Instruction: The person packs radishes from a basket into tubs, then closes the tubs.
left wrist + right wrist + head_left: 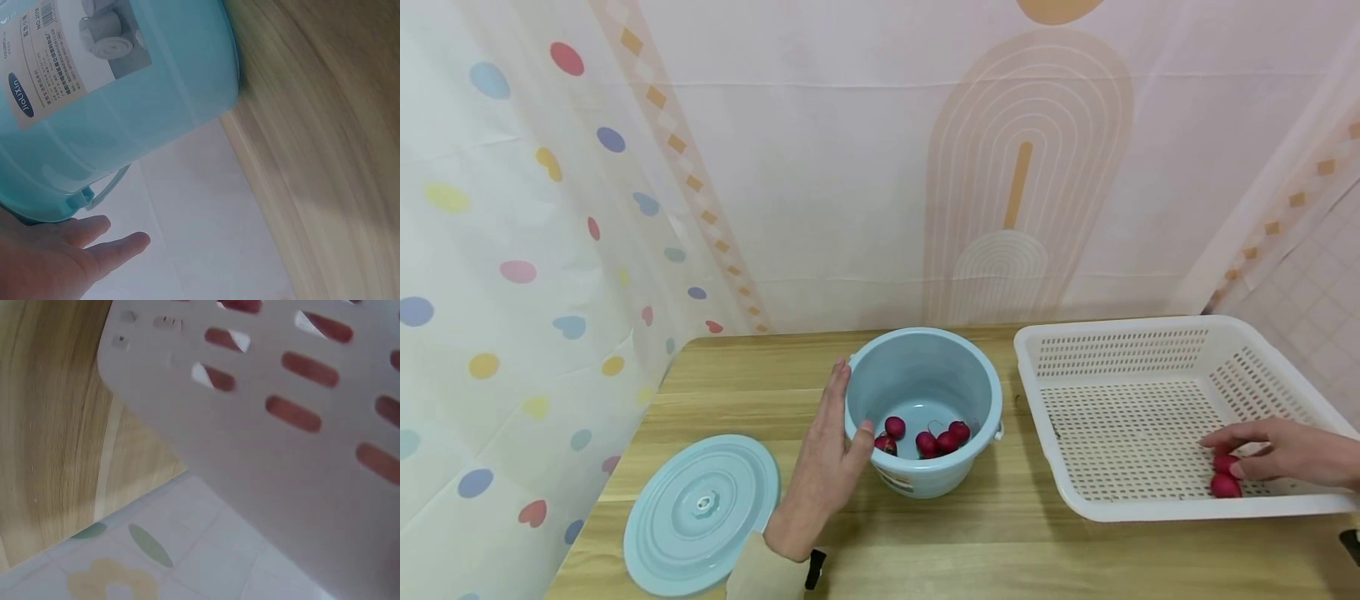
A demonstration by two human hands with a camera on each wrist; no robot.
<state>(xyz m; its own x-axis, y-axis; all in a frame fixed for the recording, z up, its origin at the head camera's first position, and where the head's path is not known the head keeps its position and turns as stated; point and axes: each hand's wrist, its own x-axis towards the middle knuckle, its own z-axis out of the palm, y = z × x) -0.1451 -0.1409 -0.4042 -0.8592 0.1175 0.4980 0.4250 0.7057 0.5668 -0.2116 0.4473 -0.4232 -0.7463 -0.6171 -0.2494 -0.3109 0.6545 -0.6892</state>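
Observation:
A light blue bucket [922, 479] stands upright on the table, with several red radishes [927, 442] on its bottom. My left hand [827, 454] rests against the bucket's left side, its thumb at the rim. In the left wrist view that hand's fingers [119, 255] extend straight beside the bucket's rim and handle. At the right, my right hand [1281, 450] reaches into a white perforated basket [1120, 508]. Its thumb and fingers pinch a radish [1225, 463], and another radish [1226, 486] lies just in front. The basket's wall largely hides this hand in the right wrist view.
A round light blue lid [700, 504] lies on the wooden table [940, 558], left of the bucket. Behind the table hangs a patterned curtain [820, 183], which also runs along the left side. The basket's front wall stands between the right hand and the table edge.

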